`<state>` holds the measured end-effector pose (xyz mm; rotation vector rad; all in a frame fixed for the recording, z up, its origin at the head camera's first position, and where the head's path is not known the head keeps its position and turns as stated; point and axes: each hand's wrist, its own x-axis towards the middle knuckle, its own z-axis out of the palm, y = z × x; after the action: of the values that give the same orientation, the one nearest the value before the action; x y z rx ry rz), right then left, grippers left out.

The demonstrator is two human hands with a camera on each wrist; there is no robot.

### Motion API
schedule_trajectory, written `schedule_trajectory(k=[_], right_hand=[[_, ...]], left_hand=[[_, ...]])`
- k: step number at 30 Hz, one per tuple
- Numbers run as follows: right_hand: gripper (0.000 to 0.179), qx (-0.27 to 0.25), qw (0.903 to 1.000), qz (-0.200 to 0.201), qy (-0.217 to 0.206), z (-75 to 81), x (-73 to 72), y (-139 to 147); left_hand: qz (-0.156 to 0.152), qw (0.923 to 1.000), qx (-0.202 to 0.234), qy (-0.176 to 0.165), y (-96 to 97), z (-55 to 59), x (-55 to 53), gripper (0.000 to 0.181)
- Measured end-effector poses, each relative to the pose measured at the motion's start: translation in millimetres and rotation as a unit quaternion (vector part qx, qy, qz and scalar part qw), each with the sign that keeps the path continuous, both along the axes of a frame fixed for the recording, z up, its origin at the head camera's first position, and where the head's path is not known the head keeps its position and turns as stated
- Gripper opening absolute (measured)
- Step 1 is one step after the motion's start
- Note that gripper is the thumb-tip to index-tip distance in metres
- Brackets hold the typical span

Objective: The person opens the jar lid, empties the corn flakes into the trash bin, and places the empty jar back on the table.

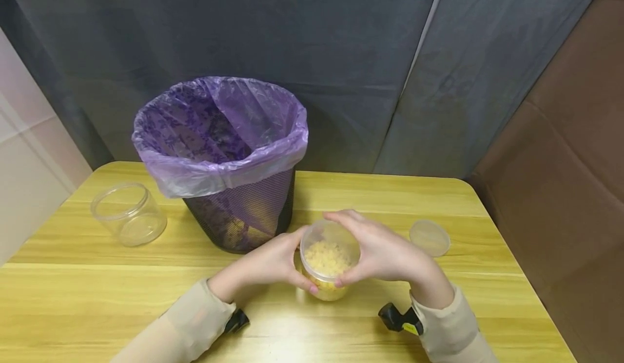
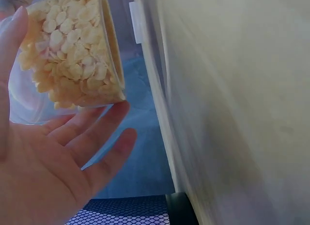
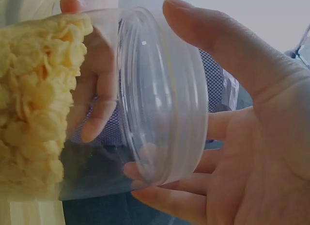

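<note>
A clear plastic jar (image 1: 327, 290) partly filled with yellow flakes (image 3: 34, 104) is held between both hands above the table, its capped end up. The left hand (image 1: 273, 260) grips the jar's body from the left side. In the left wrist view, flakes (image 2: 72, 45) show through the jar wall above the fingers. The right hand (image 1: 385, 246) curls round the jar's top from the right, thumb and fingers at the edge of a translucent lid (image 3: 191, 104), which sits on the jar's mouth.
Behind the hands stands a black mesh bin (image 1: 248, 211) lined with a purple bag (image 1: 195, 173). An open, clear jar (image 1: 141, 227) is at the left of the wooden table (image 1: 146, 298). Another translucent lid (image 1: 430, 237) lies to the right. A grey curtain (image 1: 341, 54) hangs behind.
</note>
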<state>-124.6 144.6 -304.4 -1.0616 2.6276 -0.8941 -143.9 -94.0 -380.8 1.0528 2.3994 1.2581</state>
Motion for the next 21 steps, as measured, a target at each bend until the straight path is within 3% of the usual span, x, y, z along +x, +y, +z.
schedule_trajectory(k=[10, 21], right_hand=[[0.102, 0.056, 0.9981, 0.006, 0.026, -1.9, 2.9, -1], [0.100, 0.076, 0.9966, 0.010, 0.030, -6.3, 2.0, -3]], left_hand=[[0.005, 0.9995, -0.024, 0.017, 3.4, -6.0, 3.1, 0.105], [-0.007, 0.9997, -0.019, -0.011, 5.6, -13.2, 3.6, 0.105]])
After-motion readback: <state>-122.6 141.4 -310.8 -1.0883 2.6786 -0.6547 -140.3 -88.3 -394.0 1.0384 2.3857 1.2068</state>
